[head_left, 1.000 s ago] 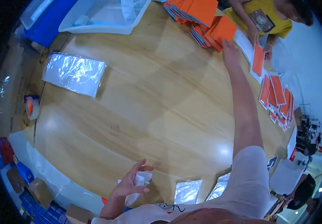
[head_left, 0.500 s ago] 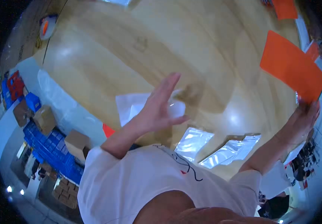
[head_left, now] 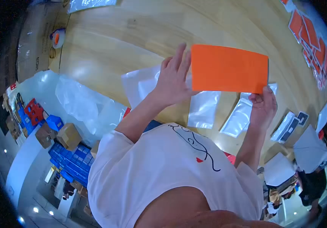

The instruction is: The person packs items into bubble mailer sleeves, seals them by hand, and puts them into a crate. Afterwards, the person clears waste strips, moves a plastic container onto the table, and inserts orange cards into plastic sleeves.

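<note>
An orange rectangular card (head_left: 230, 68) is held up over the table in front of me. My right hand (head_left: 264, 106) pinches its lower right corner. My left hand (head_left: 174, 81) is beside the card's left edge, fingers spread and raised; its thumb side is partly hidden at the card's lower left corner. White sheet material (head_left: 138, 81) lies beneath and left of my left hand. Below the card are a silvery packet (head_left: 204, 110) and, to its right, more silvery packets (head_left: 235, 119) near the table's front edge.
Packaged orange cards (head_left: 311, 41) form a pile at the upper right. A tape roll (head_left: 58, 38) sits at the left edge, and a clear-wrapped stack (head_left: 91, 3) at the top left. Small packets (head_left: 285, 127) lie at the right. Blue boxes (head_left: 70, 161) stand beyond the table.
My right hand has brought the orange card from the far pile back to the middle, close to my left hand. The view has tilted down toward my body.
</note>
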### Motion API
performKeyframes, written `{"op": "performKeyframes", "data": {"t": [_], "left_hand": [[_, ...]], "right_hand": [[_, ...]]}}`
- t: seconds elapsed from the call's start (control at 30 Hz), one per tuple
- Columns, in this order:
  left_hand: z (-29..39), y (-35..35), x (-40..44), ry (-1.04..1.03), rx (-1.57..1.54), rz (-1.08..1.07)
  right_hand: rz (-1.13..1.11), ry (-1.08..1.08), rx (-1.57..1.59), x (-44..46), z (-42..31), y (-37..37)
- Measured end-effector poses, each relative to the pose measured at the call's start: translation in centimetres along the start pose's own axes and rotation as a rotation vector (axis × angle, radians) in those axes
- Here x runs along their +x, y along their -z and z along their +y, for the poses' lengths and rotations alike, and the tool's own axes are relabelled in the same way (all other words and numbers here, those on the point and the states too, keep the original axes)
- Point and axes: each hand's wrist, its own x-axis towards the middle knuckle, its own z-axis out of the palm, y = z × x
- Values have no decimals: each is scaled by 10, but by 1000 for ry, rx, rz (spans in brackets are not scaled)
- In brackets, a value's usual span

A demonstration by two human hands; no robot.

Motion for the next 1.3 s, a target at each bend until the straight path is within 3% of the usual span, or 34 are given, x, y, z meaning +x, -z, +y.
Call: {"op": "performKeyframes", "data": {"t": [0.17, 0.27, 0.33, 0.4, 0.5, 0.57, 0.6, 0.67, 0.83, 1.03, 1.17, 1.3], "left_hand": [[24, 7, -12, 143, -230, -150], [41, 4, -16, 63, -221, -121], [50, 2, -18, -3, -210, -90], [58, 2, -20, -17, -175, -107], [70, 0, -24, -26, -82, -163], [79, -6, -29, -71, -88, -163], [84, -9, -31, -104, -96, -154], [91, -13, -34, -165, -112, -134], [94, 0, -33, -125, -177, -171], [88, 3, -34, -111, -116, -225], [85, -5, -37, -168, -94, -264], [85, 1, -33, -110, -221, -260]], "right_hand": [[126, 274, -201, -17, -23, 39], [90, 258, -372, -3, 6, 71], [7, 29, -540, 8, 32, 86], [-50, 469, -1322, 1, 52, 86], [-138, 593, -1074, -30, 43, 54], [-332, 216, -737, -60, 29, 26], [-418, 187, -597, -69, 32, 15], [-454, -71, -508, -83, 23, 1], [-476, -200, -300, -73, 68, 36], [-365, -332, -200, -73, 79, 39], [-491, -160, -147, -71, 57, 14], [-490, -221, -236, -65, 69, 17]]}}
